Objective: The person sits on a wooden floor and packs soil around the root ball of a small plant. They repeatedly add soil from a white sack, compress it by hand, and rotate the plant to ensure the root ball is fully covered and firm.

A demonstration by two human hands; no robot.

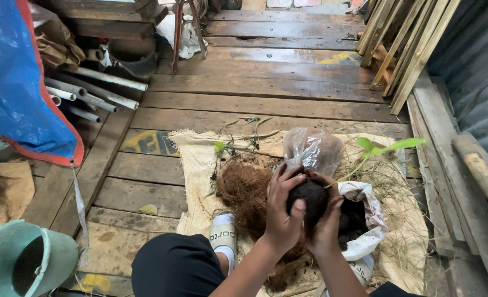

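Note:
My left hand and my right hand are cupped together around a dark soil ball. A thin green seedling rises from the ball and leans to the right. Just under my hands stands an open white bag of dark soil. A heap of brown coconut fibre lies to the left of my hands. Behind them sits a clear plastic bag.
A beige sack cloth covers the plank floor, with plant cuttings at its far edge. Grey pipes and a blue tarp lie left, wooden slats lean at right, a green bucket stands at bottom left.

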